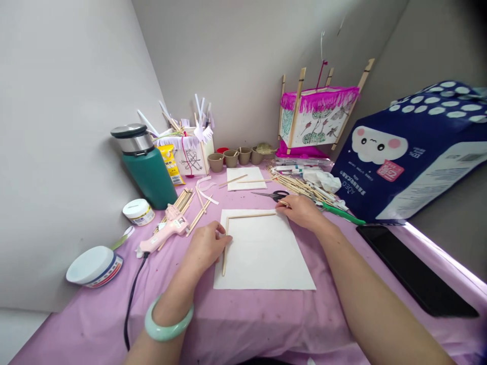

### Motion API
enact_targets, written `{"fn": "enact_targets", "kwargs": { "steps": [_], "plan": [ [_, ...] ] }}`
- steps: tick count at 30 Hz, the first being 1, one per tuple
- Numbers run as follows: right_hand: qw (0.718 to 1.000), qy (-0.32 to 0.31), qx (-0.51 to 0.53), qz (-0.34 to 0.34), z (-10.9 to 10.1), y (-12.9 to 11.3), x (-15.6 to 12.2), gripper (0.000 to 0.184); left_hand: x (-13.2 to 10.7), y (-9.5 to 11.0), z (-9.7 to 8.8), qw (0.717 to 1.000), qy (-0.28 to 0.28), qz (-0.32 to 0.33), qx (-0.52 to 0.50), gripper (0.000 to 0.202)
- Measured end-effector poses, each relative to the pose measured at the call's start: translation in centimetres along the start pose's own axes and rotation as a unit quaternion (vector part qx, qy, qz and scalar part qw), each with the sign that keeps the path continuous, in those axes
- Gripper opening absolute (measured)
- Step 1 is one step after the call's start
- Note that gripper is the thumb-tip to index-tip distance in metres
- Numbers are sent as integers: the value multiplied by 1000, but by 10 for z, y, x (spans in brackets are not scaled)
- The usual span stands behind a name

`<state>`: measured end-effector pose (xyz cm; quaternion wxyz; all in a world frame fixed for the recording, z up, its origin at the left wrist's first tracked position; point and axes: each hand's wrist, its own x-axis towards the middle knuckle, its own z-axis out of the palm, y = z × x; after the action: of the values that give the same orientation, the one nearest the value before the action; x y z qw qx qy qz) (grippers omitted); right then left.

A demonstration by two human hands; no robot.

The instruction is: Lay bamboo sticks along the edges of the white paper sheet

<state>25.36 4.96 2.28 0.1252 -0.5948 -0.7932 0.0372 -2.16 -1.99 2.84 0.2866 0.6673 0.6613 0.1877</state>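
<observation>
A white sheet of paper (266,253) lies flat before me. Two thin wooden sticks rest on it and meet at its upper left corner: a horizontal stick (251,216) along the top and an upright stick (224,263) down the left side. My left hand (207,243) is closed, thumb and fingers pinching the left stick about midway. My right hand (302,210) is closed at the paper's upper right corner, by the horizontal stick's end. A short bit of wooden stick (284,204) shows between its fingers; the rest is hidden.
A pink glue gun (167,230) lies at left on loose sticks, near a green bottle (150,177) and a white bowl (95,266). Black scissors (276,195) lie beyond the paper. At right are a stick pile (300,186), a phone (414,271) and a blue package (403,152).
</observation>
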Motion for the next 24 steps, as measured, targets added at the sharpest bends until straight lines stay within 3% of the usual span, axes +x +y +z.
{"fn": "enact_targets", "kwargs": {
  "steps": [12, 24],
  "plan": [
    [998, -10, -47, -32, 5, -15, -1, 17, -1, 3, 0, 1000, 5, -6, 4, 17],
    [997, -9, -56, -57, 2, -13, -4, 14, 1, -3, 4, 1000, 15, 2, 1, 17]
  ]
}}
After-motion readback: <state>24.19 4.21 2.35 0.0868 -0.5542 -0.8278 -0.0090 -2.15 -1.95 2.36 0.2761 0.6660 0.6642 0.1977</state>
